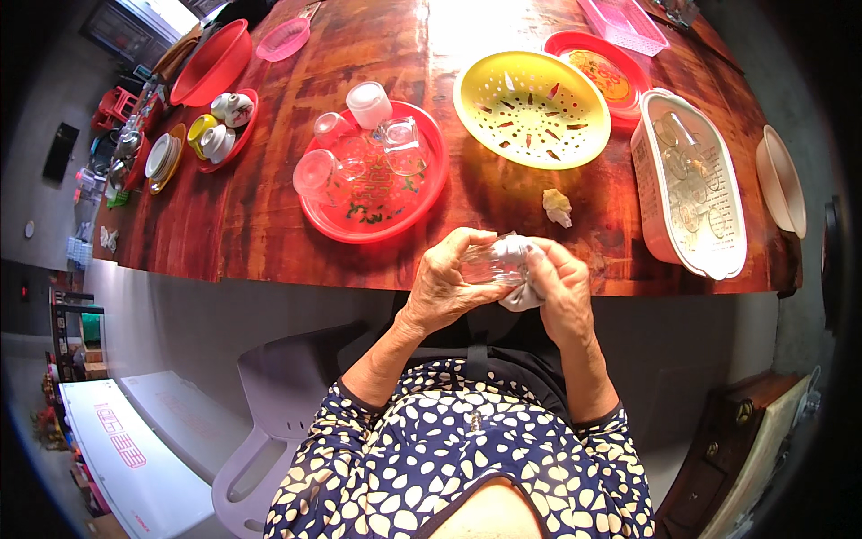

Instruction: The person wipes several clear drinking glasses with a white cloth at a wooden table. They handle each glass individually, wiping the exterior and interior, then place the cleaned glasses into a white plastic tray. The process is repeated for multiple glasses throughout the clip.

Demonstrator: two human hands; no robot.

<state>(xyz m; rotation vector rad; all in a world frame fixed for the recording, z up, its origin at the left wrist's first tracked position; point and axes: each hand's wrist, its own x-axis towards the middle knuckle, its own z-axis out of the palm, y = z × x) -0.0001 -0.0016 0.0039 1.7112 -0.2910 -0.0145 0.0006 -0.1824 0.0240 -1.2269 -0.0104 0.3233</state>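
My left hand [450, 279] grips a clear drinking glass [486, 265] lying on its side, just over the table's near edge. Against the glass's right end, my right hand [560, 277] pinches a whitish cloth [520, 291]. Part of the cloth covers that end, so I cannot tell how far inside it goes. Ahead and to the left, a red round tray [367, 229] holds several glasses and a frosted cup [369, 104]. Beyond my right hand lies a crumpled pale yellowish wad [557, 207].
A yellow colander [532, 151] stands beyond the wad. On the right, a white-rimmed basket [731, 229] contains several glasses, with a beige basin [781, 182] beside it. A red plate [250, 128] carries cups at the left. A grey plastic chair [289, 377] is left of my body.
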